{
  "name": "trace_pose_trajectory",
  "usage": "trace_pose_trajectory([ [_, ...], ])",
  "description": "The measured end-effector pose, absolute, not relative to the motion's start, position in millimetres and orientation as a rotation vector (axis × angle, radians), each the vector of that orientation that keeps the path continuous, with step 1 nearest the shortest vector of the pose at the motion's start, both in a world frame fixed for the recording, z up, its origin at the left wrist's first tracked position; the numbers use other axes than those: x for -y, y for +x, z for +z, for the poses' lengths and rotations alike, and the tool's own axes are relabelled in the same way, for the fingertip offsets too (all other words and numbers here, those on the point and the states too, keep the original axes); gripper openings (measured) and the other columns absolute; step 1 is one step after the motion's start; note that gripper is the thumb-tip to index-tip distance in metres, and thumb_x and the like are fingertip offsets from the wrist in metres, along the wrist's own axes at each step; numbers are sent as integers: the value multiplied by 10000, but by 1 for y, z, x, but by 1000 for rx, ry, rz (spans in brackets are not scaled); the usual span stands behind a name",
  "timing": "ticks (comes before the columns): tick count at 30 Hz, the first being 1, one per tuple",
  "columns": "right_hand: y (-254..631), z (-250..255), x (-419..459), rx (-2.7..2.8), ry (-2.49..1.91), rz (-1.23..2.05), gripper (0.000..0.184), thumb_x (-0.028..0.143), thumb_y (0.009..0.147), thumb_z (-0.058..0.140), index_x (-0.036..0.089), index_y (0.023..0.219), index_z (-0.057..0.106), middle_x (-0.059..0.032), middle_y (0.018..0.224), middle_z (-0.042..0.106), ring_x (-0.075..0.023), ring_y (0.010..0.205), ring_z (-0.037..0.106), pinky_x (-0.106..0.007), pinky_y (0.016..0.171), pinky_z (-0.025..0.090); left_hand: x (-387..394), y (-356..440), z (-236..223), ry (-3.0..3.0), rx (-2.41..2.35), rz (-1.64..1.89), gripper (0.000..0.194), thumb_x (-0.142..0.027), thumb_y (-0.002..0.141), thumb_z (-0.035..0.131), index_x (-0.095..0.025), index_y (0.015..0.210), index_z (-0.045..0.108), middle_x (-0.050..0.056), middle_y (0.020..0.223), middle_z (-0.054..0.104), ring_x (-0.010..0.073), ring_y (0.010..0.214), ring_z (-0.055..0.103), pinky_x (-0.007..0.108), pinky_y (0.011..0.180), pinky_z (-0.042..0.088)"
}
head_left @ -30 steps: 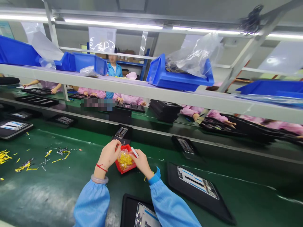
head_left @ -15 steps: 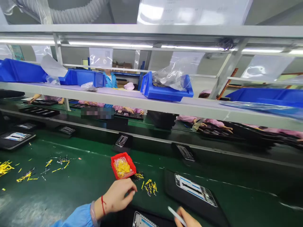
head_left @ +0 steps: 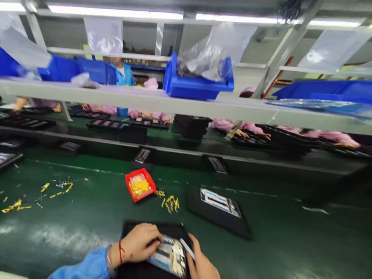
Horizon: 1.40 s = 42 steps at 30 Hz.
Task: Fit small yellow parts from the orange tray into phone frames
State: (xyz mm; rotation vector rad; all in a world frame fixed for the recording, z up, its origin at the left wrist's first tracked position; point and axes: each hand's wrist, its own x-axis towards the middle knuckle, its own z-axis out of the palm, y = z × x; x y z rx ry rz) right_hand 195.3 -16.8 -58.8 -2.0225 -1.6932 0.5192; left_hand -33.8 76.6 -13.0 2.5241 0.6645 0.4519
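Two bare hands meet over one device frame [head_left: 165, 261], which lies on a black tray [head_left: 174, 228] at our near edge of the green bench [head_left: 87, 217]. Our left hand [head_left: 142, 242] reaches across from the left, its fingertips drawn close together on the frame's upper part; blur hides whether they pinch anything small there, so we cannot tell. Our right hand [head_left: 202, 261] is closed on a slim white tool [head_left: 187, 248], its fingers lying along the tray's right edge; whether they also grip the tray we cannot make out. We judge the frame light, thin and fairly stiff, with a smooth face that could slip and fine parts at its right end that look easy to damage. Best, we think, to hold it by its outer rim, or steady the tray by its border, keeping fingertips off the pale blue strips. Our left hand itself hides part of the frame. Beyond the tray stand a red bin [head_left: 148, 179] of yellow bits and, just beside it, a loose pile of yellow and dark strips [head_left: 171, 204] that a sleeve could scatter. To the right, a second tray [head_left: 200, 211] bearing another frame [head_left: 221, 202] crowds our right side, and a long shelf [head_left: 139, 96] spans the view farther off.
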Motion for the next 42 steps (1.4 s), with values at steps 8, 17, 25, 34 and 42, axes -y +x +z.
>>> trace_pose_trajectory([
  [8, 194, -10, -18, 1453, -1842, 589, 357, 515, 845, 409, 221, 719, 568, -60, 663, 628, -239, 595, 593, -312, 558, 415, -60, -43, -3, 2552, -585, 443, 157, -78, 829, 467, -189, 908, 545, 22, 862, 630, 170, 779, 586, 259, 747, 458],
  [17, 181, 9, -58, 738, -1096, 1270, 491, 682, 663, 705, 199, 612, 628, -24, 721, 624, -144, 625, 524, -237, 579, 442, -83, -24, 0, 2641, -616, 468, 193, -66, 854, 420, -159, 945, 562, 64, 912, 625, 174, 805, 588, 248, 730, 477],
  [25, 170, -10, -44, 642, -943, 1432, 381, 535, 683, 787, 202, 640, 609, 15, 675, 602, -99, 494, 496, -213, 481, 436, -79, -37, 3, 2451, -425, 645, 197, -132, 834, 401, -183, 846, 590, 7, 699, 645, 131, 594, 577, 225, 586, 455],
  [34, 168, -21, -32, 726, -1039, 1291, 333, 511, 762, 726, 204, 703, 612, 15, 672, 584, -117, 516, 513, -230, 494, 463, -62, -42, -6, 2867, -191, 662, 322, -66, 926, 284, -94, 1074, 568, 141, 917, 707, 210, 823, 671, 297, 737, 559],
  [42, 170, -21, -26, 772, -1067, 1237, 288, 474, 788, 717, 211, 748, 606, 16, 722, 577, -110, 539, 529, -223, 522, 486, -64, -42, -11, 2774, -427, 589, 313, -101, 937, 308, -136, 1106, 569, 131, 1083, 673, 207, 966, 641, 309, 846, 542],
])
